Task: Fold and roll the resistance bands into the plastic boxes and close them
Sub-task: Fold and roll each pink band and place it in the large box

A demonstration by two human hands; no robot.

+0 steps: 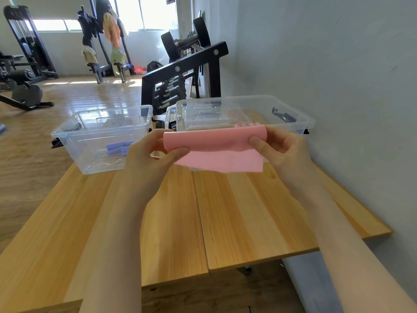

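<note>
- While both hands held it up over the wooden table [225, 211], the pink resistance band [216, 150] was folded, its top edge rolled over.
- Left hand [146, 157]: thumb and fingers pinched the band's left end.
- Right hand [279, 147]: thumb in front, fingers curled behind the right end.
- Left plastic box [74, 136]: open, purple rolled bands [117, 147] inside.
- Right plastic box [291, 116]: open, just behind the band.

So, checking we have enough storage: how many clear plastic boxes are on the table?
2: one box at the far left with purple rolls inside, one box at the far right behind the pink band.
</note>
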